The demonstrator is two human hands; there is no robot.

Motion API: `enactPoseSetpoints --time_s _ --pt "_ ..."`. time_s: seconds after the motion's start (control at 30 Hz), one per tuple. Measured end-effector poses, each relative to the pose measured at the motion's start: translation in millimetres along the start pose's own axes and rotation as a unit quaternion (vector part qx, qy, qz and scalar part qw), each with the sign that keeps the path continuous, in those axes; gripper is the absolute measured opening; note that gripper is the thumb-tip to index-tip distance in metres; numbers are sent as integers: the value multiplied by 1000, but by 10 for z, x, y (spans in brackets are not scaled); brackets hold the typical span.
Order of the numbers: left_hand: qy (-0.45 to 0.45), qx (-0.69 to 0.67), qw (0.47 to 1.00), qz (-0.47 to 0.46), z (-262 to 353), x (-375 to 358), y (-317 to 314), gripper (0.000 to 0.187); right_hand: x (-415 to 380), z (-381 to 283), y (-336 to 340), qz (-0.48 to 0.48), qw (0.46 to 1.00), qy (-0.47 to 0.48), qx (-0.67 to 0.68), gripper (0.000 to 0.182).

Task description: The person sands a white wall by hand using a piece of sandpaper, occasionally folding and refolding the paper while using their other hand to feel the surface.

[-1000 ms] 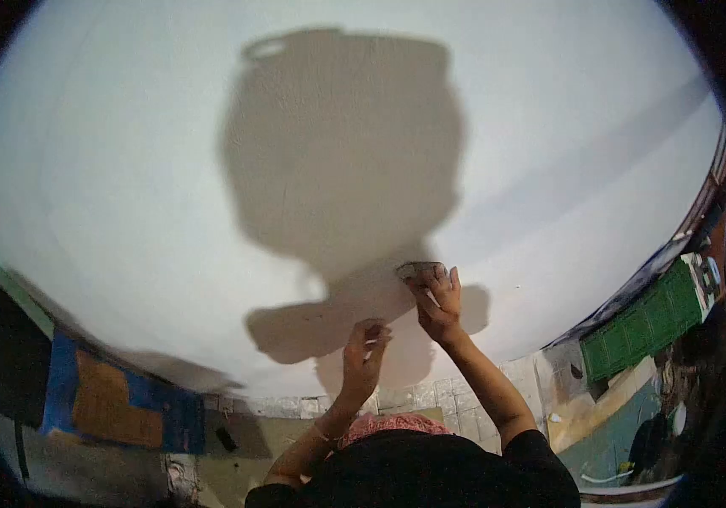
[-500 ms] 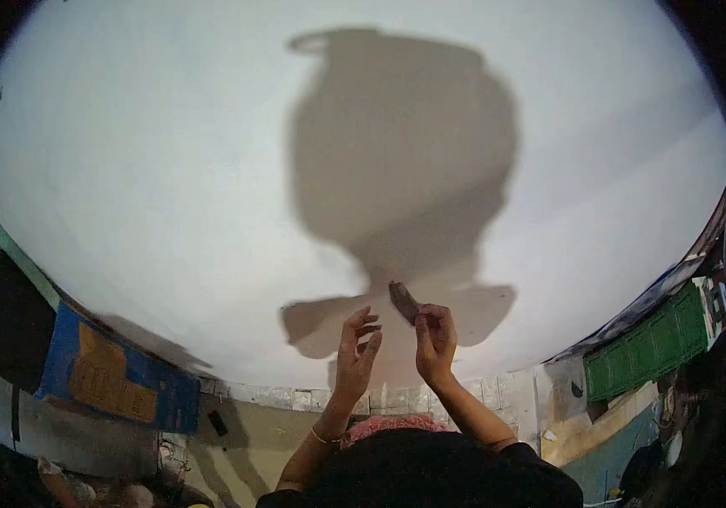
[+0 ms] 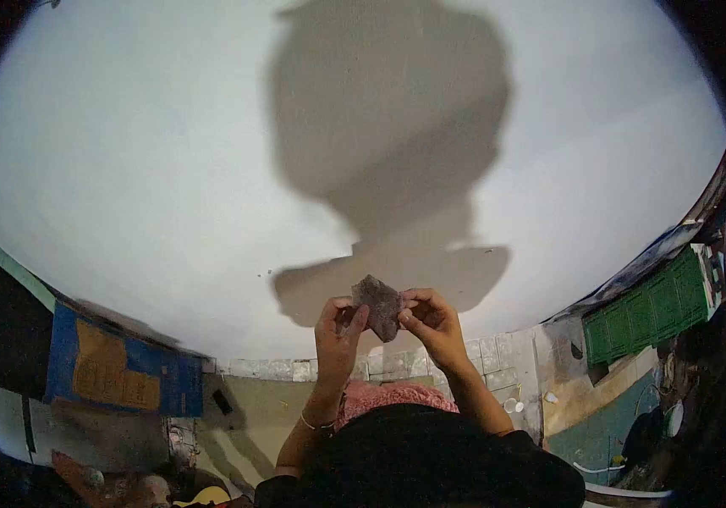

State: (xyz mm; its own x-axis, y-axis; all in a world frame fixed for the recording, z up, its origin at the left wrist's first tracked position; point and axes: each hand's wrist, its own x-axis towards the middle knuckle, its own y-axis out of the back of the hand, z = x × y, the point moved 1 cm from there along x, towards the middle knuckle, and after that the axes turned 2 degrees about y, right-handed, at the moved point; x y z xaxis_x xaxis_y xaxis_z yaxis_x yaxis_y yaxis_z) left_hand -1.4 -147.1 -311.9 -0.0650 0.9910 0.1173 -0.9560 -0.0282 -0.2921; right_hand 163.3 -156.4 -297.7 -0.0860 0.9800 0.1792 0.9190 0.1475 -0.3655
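Note:
In front of the white wall, a small grainy grey-brown sheet that looks like worn sandpaper (image 3: 379,306) is spread between my two hands. My left hand (image 3: 338,337) pinches its left edge between thumb and fingers. At the right edge, the thumb and fingers of my right hand (image 3: 436,328) are closed on it. The sheet is roughly diamond-shaped, with one corner up and one corner down. A bracelet (image 3: 319,423) circles my left wrist.
A white wall (image 3: 143,161) fills the view ahead, bearing a shadow of head and shoulders. Whitish tiles (image 3: 397,364) line its foot. To the left lies a blue panel with brown cardboard (image 3: 113,368); to the right, a green ridged panel (image 3: 646,309).
My left hand has moved to the sandpaper and taken hold of its left side. The sheet, earlier narrow in my right hand alone, now shows its broad face. The view has shifted slightly.

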Motion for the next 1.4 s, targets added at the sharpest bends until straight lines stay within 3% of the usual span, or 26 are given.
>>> enactPoseSetpoints --time_s 0.17,0.37,0.57,0.87,0.97,1.03,1.17,1.33,1.4 --pt "31 -16 999 18 107 -118 -39 11 -109 -113 20 -35 998 -42 25 35" --pt "-21 48 999 11 126 -176 -83 14 -132 -22 126 -56 993 -59 80 36" --pt "6 79 997 -1 163 -214 -23 15 -184 -186 67 -42 997 -58 1 38" --pt "75 -118 979 -150 149 -240 117 38 -188 -108 195 -35 994 -100 -2 22" --pt "66 -24 982 -175 148 -283 88 44 -194 -147 218 -72 995 -68 29 28" --pt "11 69 987 -147 140 -300 13 49 -207 -183 209 -81 995 -49 -36 30" --pt "-4 90 986 -143 18 -297 -10 59 -215 -98 266 -96 992 -56 -60 29" --pt "-82 68 986 -130 10 -314 -28 71 -202 -55 288 -102 988 14 -115 25" --pt "-85 37 989 -116 31 -325 -91 65 -186 -85 280 -104 986 31 -130 23"
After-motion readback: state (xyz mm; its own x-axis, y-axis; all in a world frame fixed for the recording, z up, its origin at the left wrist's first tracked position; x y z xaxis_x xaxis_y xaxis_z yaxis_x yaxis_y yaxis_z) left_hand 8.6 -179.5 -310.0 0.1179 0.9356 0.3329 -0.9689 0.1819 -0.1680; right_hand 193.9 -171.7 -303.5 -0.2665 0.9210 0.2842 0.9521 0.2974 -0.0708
